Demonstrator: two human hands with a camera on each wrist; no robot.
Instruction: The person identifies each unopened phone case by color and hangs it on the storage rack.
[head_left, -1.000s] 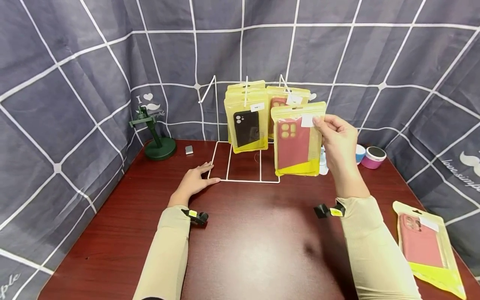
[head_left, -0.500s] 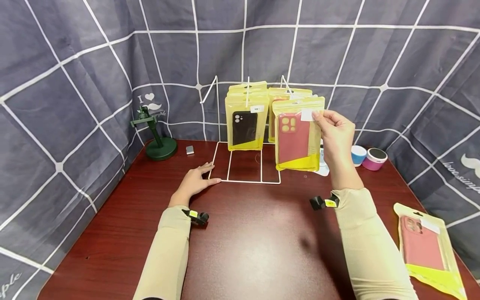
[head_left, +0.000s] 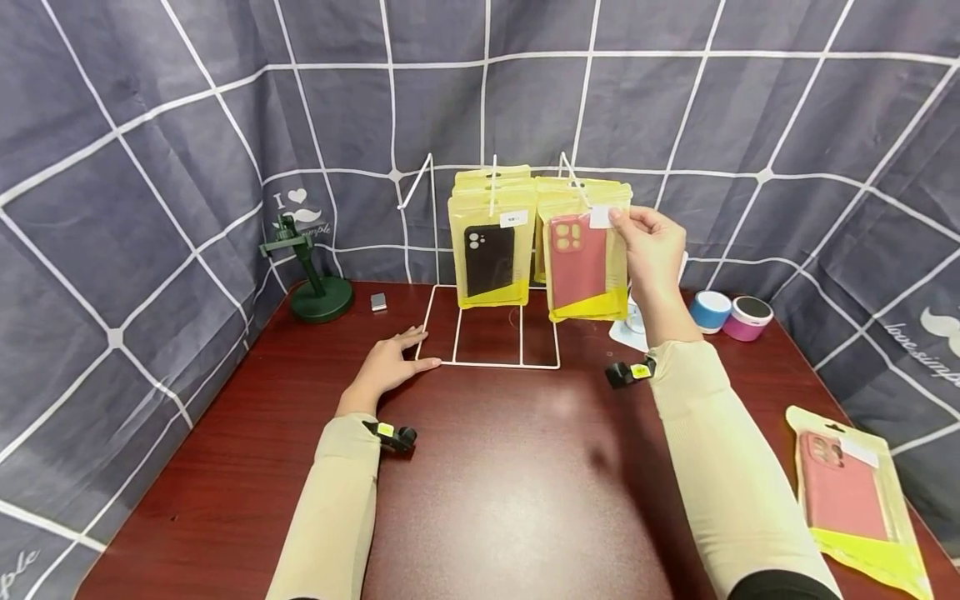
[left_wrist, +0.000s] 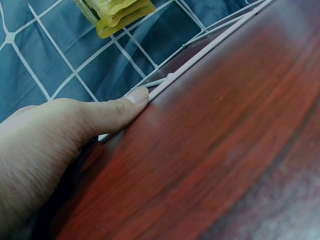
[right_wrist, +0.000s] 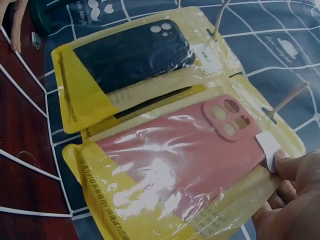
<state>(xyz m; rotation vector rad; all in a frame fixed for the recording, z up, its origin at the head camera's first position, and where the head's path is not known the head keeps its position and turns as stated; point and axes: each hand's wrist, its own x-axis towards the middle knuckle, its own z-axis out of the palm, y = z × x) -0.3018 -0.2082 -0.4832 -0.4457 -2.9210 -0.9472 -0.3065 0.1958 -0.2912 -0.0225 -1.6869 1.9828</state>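
Note:
My right hand (head_left: pixel 654 250) pinches the upper right edge of a yellow-trimmed clear pouch with a pink phone case (head_left: pixel 579 271) in it. This pouch is upright at the right prong of a white wire rack (head_left: pixel 498 364); in the right wrist view the prong (right_wrist: pixel 289 100) appears to pass through its hang hole. Other pouches are behind it. On the middle prong hang several pouches, the front one with a black phone case (head_left: pixel 489 258). My left hand (head_left: pixel 386 371) rests at the rack base's front left corner, fingers extended and thumb (left_wrist: pixel 122 107) on the wire.
Another pouched pink phone case (head_left: pixel 843 483) lies at the table's right. A green stand (head_left: pixel 321 296) and a small silver-grey item (head_left: pixel 378 302) are at the back left. Blue (head_left: pixel 709 311) and purple (head_left: pixel 747 318) round objects stand behind my right hand. The left prong (head_left: pixel 415 182) bears nothing.
My right hand has moved the pink phone case pouch left and away from me, up to the right prong. My left hand stays on the rack base.

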